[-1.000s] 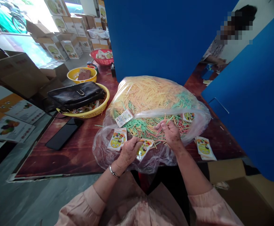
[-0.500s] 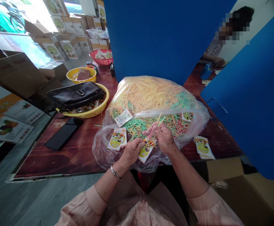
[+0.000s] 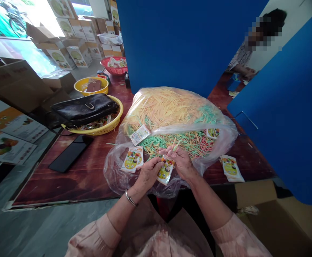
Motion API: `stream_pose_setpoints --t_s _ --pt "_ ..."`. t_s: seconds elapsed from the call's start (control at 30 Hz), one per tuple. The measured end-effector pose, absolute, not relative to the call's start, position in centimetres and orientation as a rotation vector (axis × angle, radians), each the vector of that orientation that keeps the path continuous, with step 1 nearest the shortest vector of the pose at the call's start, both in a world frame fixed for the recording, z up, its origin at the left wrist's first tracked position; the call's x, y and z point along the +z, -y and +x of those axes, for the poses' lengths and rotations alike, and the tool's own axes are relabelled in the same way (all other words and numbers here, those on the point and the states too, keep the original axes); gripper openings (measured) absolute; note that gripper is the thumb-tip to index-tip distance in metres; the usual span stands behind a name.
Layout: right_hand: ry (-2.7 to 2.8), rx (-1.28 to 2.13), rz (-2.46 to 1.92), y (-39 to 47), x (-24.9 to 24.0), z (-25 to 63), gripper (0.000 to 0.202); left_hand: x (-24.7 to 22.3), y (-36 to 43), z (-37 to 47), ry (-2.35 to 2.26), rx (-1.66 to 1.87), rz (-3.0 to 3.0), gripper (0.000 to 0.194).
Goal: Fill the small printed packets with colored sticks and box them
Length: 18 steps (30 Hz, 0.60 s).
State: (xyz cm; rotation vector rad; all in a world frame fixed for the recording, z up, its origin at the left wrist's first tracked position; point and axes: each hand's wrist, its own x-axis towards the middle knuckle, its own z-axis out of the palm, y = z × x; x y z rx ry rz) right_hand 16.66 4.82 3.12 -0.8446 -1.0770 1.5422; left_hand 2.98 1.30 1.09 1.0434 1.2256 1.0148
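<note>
My left hand (image 3: 150,172) is closed on the edge of a small printed packet (image 3: 165,172), yellow and white with fruit pictures. Just above the packet's top edge, my right hand (image 3: 181,161) pinches a few thin coloured sticks (image 3: 176,144), whose upper ends poke out past the fingers. Both hands are over the open mouth of a large clear plastic bag (image 3: 115,178) heaped with thin yellow, green and red sticks (image 3: 169,103). More packets (image 3: 132,160) lie on the bag to the left of my hands, and another packet (image 3: 140,135) rests face down above them.
A black phone (image 3: 70,153) lies on the dark red table (image 3: 51,189). Behind it, a black handbag (image 3: 85,109) sits on a yellow basket (image 3: 120,116). Packets (image 3: 231,167) lie at the right edge. Blue partitions (image 3: 177,43) stand behind; a person (image 3: 243,60) sits beyond. An open carton (image 3: 273,217) stands below right.
My right hand has moved slightly left and down with the sticks, closer to the packet's top edge. The sticks show less above the fingers. My left hand still holds the packet.
</note>
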Motion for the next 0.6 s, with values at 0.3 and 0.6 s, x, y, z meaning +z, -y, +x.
stream_pose_setpoints --t_s 0.3,0.6 --pt "0.946 1.640 -0.829 -4.9 2.6 15.9 0.031 0.6 -1.5 3.8 -0.949 1.144 0.672 0.026" --pt "1.572 1.176 -1.040 -5.0 2.7 17.4 0.037 0.6 -2.3 4.4 -0.895 1.194 0.662 0.023"
